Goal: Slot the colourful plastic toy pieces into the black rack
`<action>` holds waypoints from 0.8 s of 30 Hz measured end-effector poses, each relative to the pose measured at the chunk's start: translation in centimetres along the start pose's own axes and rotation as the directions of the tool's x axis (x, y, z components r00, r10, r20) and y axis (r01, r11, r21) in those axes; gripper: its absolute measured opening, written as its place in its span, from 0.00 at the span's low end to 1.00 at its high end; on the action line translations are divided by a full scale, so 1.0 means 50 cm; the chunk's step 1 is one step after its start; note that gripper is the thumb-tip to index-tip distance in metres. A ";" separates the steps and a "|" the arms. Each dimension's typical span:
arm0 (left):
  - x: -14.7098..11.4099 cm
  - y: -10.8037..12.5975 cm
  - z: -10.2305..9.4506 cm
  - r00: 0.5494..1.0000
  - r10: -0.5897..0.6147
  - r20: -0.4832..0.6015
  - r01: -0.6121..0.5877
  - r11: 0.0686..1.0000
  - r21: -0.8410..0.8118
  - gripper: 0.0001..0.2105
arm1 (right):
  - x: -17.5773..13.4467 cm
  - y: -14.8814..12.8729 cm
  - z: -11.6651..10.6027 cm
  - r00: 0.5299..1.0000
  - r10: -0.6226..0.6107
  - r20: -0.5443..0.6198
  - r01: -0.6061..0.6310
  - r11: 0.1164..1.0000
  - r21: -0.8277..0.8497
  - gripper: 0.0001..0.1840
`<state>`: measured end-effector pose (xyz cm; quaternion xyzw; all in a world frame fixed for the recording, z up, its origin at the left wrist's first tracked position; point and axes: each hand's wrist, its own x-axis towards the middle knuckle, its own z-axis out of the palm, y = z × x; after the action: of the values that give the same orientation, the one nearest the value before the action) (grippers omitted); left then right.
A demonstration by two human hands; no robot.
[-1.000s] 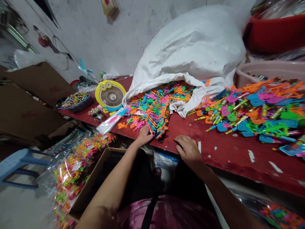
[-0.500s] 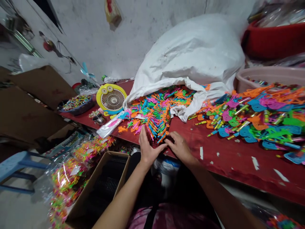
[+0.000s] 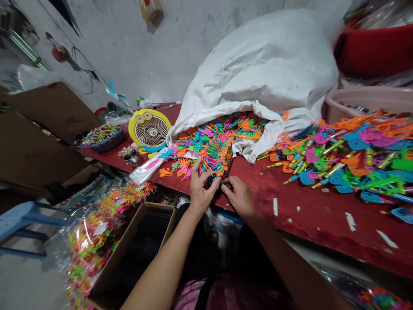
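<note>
Stool of blue plastic (image 3: 29,217) stands on the floor at the far left, below brown cardboard cartons (image 3: 35,150). Next come clear plastic bags of bright pink, yellow and green pieces (image 3: 93,230), heaped beside an open brown cardboard box (image 3: 169,228) that holds black ribbed pieces (image 3: 148,243).

Above them, on the red-topped counter (image 3: 254,172), sits a round blue-purple bowl (image 3: 111,145) full of small multicoloured bits, then a small shiny metal cup (image 3: 133,158) and a round yellow fan with two goggle eyes (image 3: 151,131). A flat clear plastic packet (image 3: 146,170) lies near the counter's front edge.

In the middle, a loose heap of orange, pink, green and blue plastic pieces (image 3: 206,133) spills from the mouth of a big white sack (image 3: 267,64). At its front, close to the counter's edge, similar pieces form a tight slanting row (image 3: 222,157) along a dark strip. The left hand (image 3: 200,193) is at the row's near end, thumb and forefinger curled toward each other; the right hand (image 3: 240,197) meets it there, fingertips bunched. Whether either pinches anything cannot be told.

Farther right lie a broad pile of multicoloured plastic toys with clear tubes (image 3: 348,150), a pale pink tub (image 3: 380,97) behind it and a red tub (image 3: 377,49) higher up.
</note>
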<state>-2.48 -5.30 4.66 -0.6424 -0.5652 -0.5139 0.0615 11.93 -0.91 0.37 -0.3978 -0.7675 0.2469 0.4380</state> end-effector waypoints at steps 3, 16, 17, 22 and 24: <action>0.006 -0.005 -0.007 1.000 0.000 0.031 0.001 1.000 -0.003 0.08 | -0.004 -0.006 0.007 0.997 0.045 -0.063 -0.041 0.998 0.056 0.12; 0.016 -0.005 -0.007 0.996 -0.018 0.083 0.014 0.999 0.053 0.08 | 0.004 -0.023 0.006 0.998 0.026 -0.060 -0.017 0.989 0.149 0.18; 0.014 -0.005 -0.007 0.996 -0.020 0.085 0.015 0.998 0.057 0.10 | 0.009 -0.020 0.003 0.998 0.051 -0.049 -0.040 0.977 0.211 0.17; 0.005 -0.009 -0.007 0.999 -0.014 0.045 0.012 0.999 0.036 0.15 | 0.039 -0.005 -0.007 0.995 0.100 0.027 -0.103 0.915 0.390 0.11; 0.001 -0.012 -0.008 1.000 -0.005 0.030 0.004 1.000 0.025 0.12 | 0.051 -0.003 -0.008 0.995 0.093 0.032 -0.098 0.907 0.409 0.09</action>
<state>-3.19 -5.33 4.60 -0.6479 -0.5738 -0.4973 0.0601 11.48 1.14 1.88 -0.3328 -0.6809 0.4256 0.4945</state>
